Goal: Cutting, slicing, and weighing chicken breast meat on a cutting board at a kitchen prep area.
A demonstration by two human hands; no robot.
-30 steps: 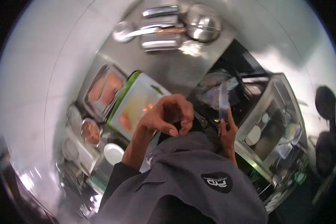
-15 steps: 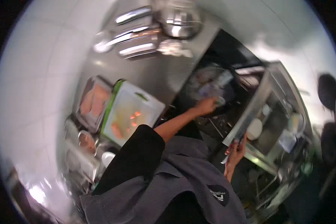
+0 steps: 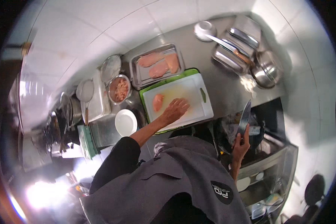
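My left hand (image 3: 176,109) lies palm down over the white cutting board (image 3: 190,89), fingers stretched out near its middle. Whatever is under the palm is hidden. Beside it, toward the board's left end, sits a piece of raw chicken (image 3: 158,102) on a yellowish wet patch. A green mat (image 3: 147,91) shows around the board's edge. Off to the right, my right hand (image 3: 241,148) grips a kitchen knife (image 3: 245,118) by its dark handle, blade pointing away from me and apart from the board.
Behind the board stands a metal tray (image 3: 135,79) with raw chicken fillets. A bowl of cut meat (image 3: 120,89) and a white bowl (image 3: 126,123) are at the left. Steel containers (image 3: 231,58) stand far right. A dark bin (image 3: 224,143) holding plastic scraps sits below the counter's edge.
My left hand has moved from the dark bin onto the cutting board, covering where small pieces lay. My right hand has lifted the knife. The view has turned toward the left.
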